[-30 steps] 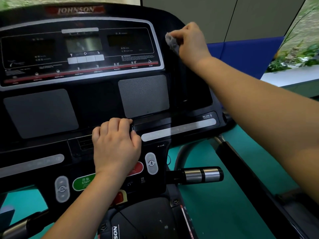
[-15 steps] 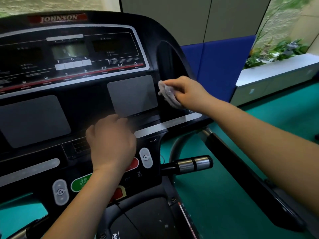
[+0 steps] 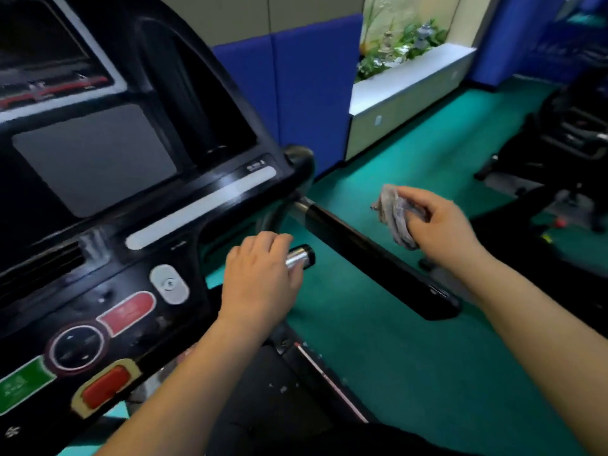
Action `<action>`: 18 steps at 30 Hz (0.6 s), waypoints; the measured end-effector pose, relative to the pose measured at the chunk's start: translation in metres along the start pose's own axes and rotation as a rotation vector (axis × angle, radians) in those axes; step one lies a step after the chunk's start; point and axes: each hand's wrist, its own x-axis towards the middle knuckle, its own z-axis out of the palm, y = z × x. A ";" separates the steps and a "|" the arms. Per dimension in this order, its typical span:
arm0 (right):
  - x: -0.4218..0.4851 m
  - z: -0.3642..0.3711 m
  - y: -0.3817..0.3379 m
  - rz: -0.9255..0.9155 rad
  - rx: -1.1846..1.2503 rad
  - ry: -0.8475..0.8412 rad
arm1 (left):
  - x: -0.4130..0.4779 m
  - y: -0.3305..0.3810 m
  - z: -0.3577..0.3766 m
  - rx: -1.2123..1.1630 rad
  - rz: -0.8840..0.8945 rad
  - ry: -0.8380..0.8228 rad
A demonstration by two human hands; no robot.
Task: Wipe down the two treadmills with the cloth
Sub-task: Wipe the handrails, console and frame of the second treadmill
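Observation:
The black treadmill console (image 3: 108,245) fills the left side, with grey pads and red and green buttons. My left hand (image 3: 260,278) lies over the short silver-tipped handle (image 3: 301,256) below the console, fingers curled over it. My right hand (image 3: 442,225) pinches a crumpled grey cloth (image 3: 393,215), held just above and to the right of the long black side handrail (image 3: 371,261). The cloth seems to be slightly off the rail. The treadmill belt (image 3: 263,399) is partly visible under my left forearm.
Green floor (image 3: 411,357) stretches to the right of the treadmill. Another dark exercise machine (image 3: 572,143) stands at the far right. A white planter ledge with plants (image 3: 411,80) and blue wall padding (image 3: 312,83) are behind.
My view swung right. My right hand carried the cloth down from the console's right edge to above the side handrail. My left hand left the console ledge and moved onto the short handle.

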 end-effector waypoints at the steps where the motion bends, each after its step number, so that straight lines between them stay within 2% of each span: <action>1: -0.013 -0.010 0.016 0.011 -0.094 0.035 | 0.002 0.003 0.007 0.001 -0.018 -0.028; 4: -0.051 -0.036 0.064 0.053 -0.394 0.099 | 0.001 0.009 0.021 0.087 -0.029 -0.060; 7: -0.081 -0.040 0.104 0.078 -0.545 0.025 | 0.000 0.009 0.026 0.147 0.002 -0.022; 10: -0.098 -0.028 0.123 0.107 -0.578 -0.056 | 0.000 0.008 0.027 0.155 0.002 -0.007; 18: -0.082 -0.013 0.119 0.120 -0.591 -0.165 | -0.002 0.009 0.027 0.152 0.002 -0.007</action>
